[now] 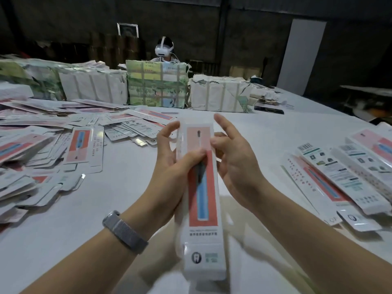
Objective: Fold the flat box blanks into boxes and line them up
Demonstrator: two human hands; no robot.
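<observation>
- The box (201, 198) is held up over the white table (254, 132), long and narrow, its near end toward the camera and its far end between the fingertips.
- The left hand (176, 158) wraps the box's left side, thumb pressed across the printed front and fingers curled behind the far edge.
- The right hand (231, 153) pinches the box's right edge with thumb and middle fingers; its forefinger points free above.
- Judgement: thin printed card, so light, slightly glossy, stiff along its creases yet easily dented on the flat faces. It is best held by the long edges near the middle, as now, leaving the end flaps free.
- Right of the grip, finished boxes (347, 177) lie side by side in a slanted row; I count about four, with the far ones cut off by the frame.
- Left of the grip, a loose heap of flat blanks (48, 145) spreads out, dozens, too overlapped to count.
- Beyond the grip stand about five strapped bundles (157, 83); behind them sits one person wearing a headset (163, 49).
</observation>
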